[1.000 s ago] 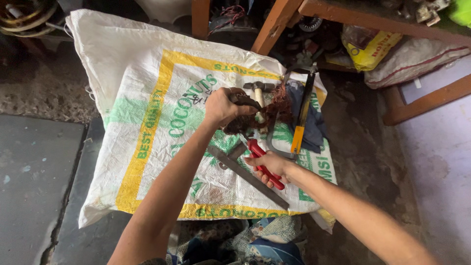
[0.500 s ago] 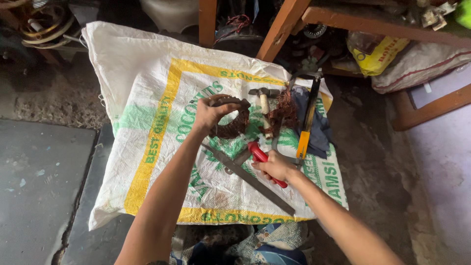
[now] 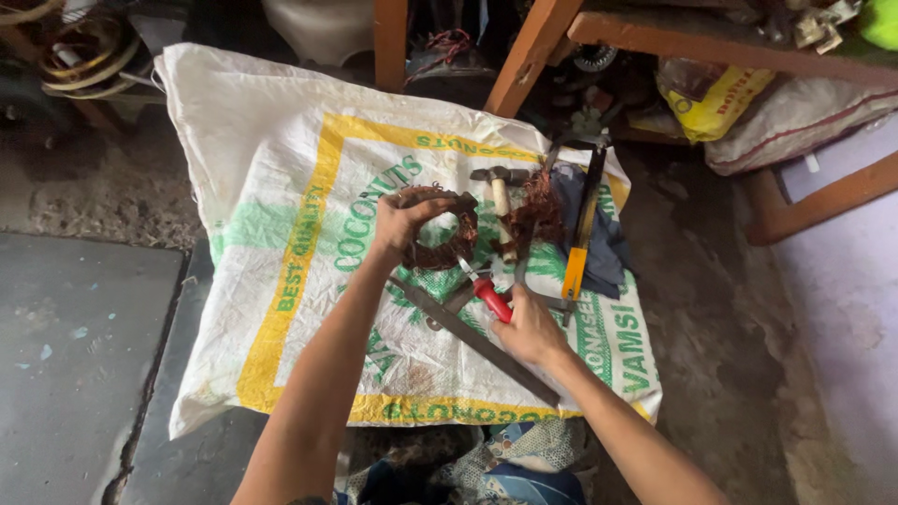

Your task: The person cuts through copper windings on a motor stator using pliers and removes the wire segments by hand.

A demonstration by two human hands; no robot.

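My left hand [image 3: 400, 227] grips the left rim of a rusty round motor winding ring [image 3: 447, 241], which stands tilted on a white woven sack [image 3: 281, 178]. My right hand [image 3: 528, 329] holds a red-handled tool [image 3: 488, 296] whose tip points up-left toward the ring. A long flat metal file [image 3: 468, 339] lies diagonally under both hands. A hammer [image 3: 500, 196] and a tangle of copper wire [image 3: 541, 210] sit just right of the ring.
A hacksaw with a yellow handle [image 3: 580, 243] rests on a dark blue cloth [image 3: 608, 248] at the sack's right edge. Wooden bench legs [image 3: 528, 47] stand behind. A yellow bag [image 3: 716, 98] and grey sack lie at the right; wire coils [image 3: 79, 56] at far left.
My left hand has tipped the winding ring up and shifted it slightly left, so its open centre shows. My right hand with the red-handled tool has stayed below it.
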